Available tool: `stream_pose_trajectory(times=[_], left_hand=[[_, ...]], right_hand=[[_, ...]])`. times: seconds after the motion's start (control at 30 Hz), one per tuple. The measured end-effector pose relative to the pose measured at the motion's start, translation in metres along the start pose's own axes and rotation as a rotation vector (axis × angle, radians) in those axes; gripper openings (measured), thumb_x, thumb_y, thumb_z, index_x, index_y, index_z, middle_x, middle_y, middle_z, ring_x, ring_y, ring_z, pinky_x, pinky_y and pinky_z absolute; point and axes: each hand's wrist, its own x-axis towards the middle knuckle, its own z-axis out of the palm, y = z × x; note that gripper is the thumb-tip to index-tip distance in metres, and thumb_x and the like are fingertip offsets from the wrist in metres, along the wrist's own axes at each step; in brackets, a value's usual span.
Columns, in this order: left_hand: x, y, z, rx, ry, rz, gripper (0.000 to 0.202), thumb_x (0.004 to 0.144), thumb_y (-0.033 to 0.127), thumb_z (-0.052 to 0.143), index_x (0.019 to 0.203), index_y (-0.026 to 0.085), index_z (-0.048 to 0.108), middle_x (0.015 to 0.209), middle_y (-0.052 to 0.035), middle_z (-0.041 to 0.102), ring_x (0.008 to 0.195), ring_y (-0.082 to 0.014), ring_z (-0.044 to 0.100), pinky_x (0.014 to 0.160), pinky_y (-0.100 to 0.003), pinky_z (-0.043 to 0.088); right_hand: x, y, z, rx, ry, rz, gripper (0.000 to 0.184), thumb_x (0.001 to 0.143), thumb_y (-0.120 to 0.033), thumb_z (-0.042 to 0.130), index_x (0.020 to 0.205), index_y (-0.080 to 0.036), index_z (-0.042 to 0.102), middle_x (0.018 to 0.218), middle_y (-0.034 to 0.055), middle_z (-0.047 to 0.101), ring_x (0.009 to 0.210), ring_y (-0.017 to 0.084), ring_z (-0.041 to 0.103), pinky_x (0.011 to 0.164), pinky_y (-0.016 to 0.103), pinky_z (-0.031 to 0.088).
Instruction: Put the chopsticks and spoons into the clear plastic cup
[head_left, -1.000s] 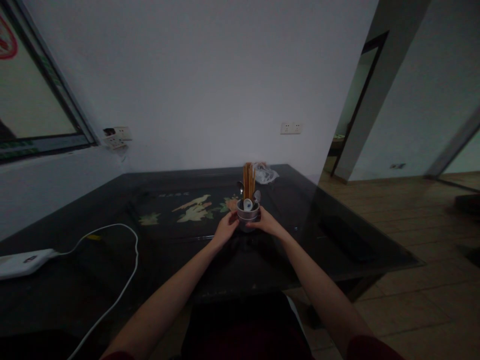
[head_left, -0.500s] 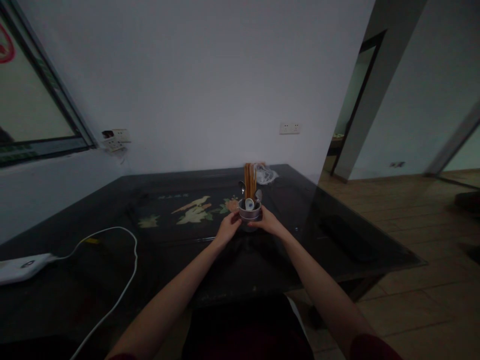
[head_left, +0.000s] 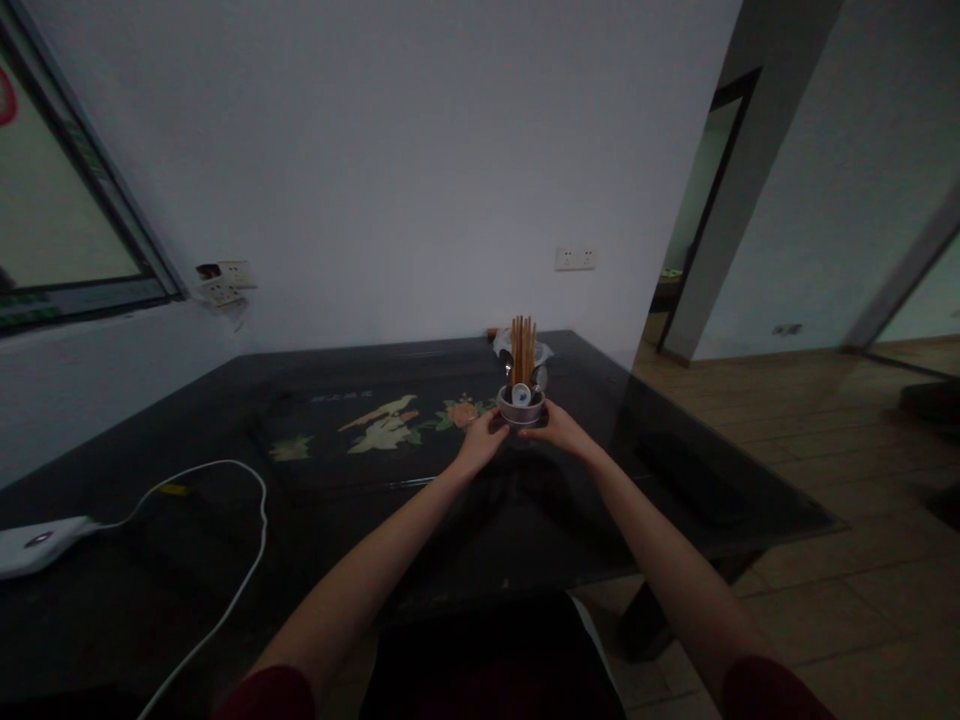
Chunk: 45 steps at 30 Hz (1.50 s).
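Observation:
Between my two hands is a round utensil holder (head_left: 520, 409), greyish and banded. A bundle of wooden chopsticks (head_left: 523, 350) stands upright in it, along with metal spoons (head_left: 541, 379) and a white spoon (head_left: 521, 395) with a blue mark. My left hand (head_left: 484, 438) grips the holder's left side, the thumb toward me. On the opposite side my right hand (head_left: 561, 428) is closed around it, thumb across the front. Whether the holder's base touches the table cannot be made out.
The dark table (head_left: 450, 520) has a bird-and-flower picture (head_left: 386, 425). Behind the holder lies a clear plastic bag (head_left: 545, 351) near the wall. A white power strip (head_left: 45, 543) with a looping white cable (head_left: 262, 515) is at left; a dark flat object (head_left: 697, 480) lies at right.
Both hands have carried the utensil holder away from me and slightly right, toward the plastic bag. My arms reach farther out, and the view has shifted slightly.

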Motion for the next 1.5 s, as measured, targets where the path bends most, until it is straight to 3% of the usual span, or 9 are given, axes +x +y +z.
stream_pose_trajectory(times=[0.27,0.5,0.97,1.5], left_hand=[[0.015,-0.01,0.046,-0.023,0.031,-0.005,0.043,0.073,0.013,0.062,0.116,0.014,0.06,0.117,-0.0121,0.064,0.109,-0.024,0.06,0.099,-0.041,0.043],[0.017,-0.017,0.072,-0.03,0.073,-0.019,0.044,0.077,0.015,0.058,0.121,0.011,0.057,0.122,-0.0145,0.061,0.114,-0.0243,0.057,0.102,-0.041,0.04],[0.012,-0.026,0.075,-0.045,0.044,-0.025,0.055,0.072,0.015,0.065,0.126,0.016,0.055,0.128,-0.0117,0.057,0.12,-0.0261,0.051,0.108,-0.043,0.034],[0.003,-0.021,0.073,0.037,0.019,0.027,0.065,0.071,0.016,0.064,0.133,0.013,0.047,0.134,-0.0139,0.052,0.124,-0.0267,0.048,0.108,-0.043,0.033]], right_hand=[[-0.006,0.009,-0.042,0.043,-0.005,-0.004,0.056,0.056,-0.022,0.081,0.106,-0.012,0.056,0.107,0.0129,0.066,0.092,0.024,0.064,0.084,0.038,0.051],[-0.009,0.033,-0.057,0.095,0.013,0.028,0.057,0.055,-0.021,0.081,0.106,-0.013,0.057,0.11,0.0127,0.065,0.095,0.024,0.063,0.086,0.039,0.051],[-0.01,0.041,-0.062,0.158,-0.032,0.046,0.052,0.056,-0.019,0.08,0.103,-0.012,0.058,0.108,0.0124,0.066,0.093,0.023,0.064,0.088,0.039,0.051],[-0.01,0.047,-0.062,0.24,-0.06,0.011,0.066,0.054,-0.018,0.081,0.114,-0.015,0.053,0.118,0.014,0.061,0.102,0.025,0.062,0.092,0.042,0.049]])
